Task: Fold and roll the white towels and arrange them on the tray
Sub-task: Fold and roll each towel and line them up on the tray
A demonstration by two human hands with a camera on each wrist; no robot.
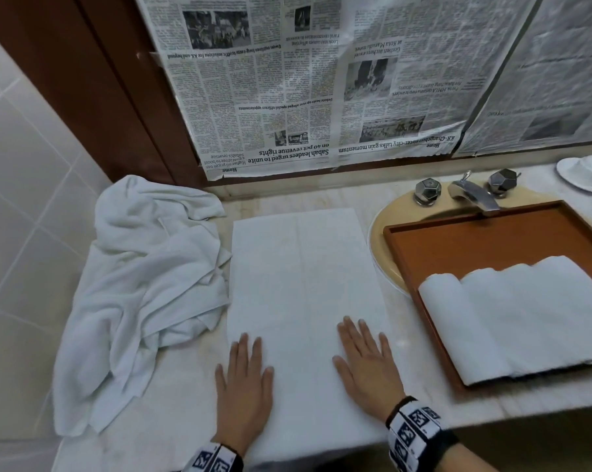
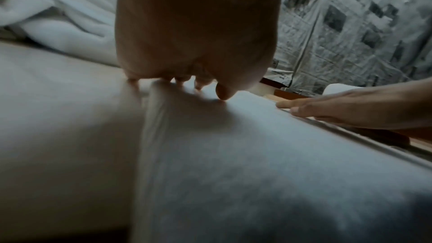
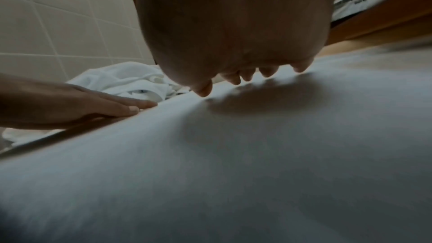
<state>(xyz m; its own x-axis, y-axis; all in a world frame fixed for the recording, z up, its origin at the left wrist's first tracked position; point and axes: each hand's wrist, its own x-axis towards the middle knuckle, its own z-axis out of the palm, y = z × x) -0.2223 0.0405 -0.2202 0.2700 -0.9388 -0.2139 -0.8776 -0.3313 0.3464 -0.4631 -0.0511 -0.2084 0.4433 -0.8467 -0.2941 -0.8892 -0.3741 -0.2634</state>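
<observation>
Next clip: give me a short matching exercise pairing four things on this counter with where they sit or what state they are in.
Things:
1. folded towel
2. crumpled towels
3. rolled towels
4. tap

Places or states:
A. heaped at the counter's left end
B. lying in the wooden tray
C. behind the tray, at the basin
D. flat under both hands

Pairs: 1-D, 2-A, 3-B, 4-C

The right hand [image 3: 233, 34] lies flat on the towel [image 3: 233, 163], fingers [image 3: 266, 72] straight — the left hand [image 3: 81, 104] presses its left edge, a crumpled heap [image 3: 121, 78] beyond, by the tiled wall [image 3: 58, 25].
</observation>
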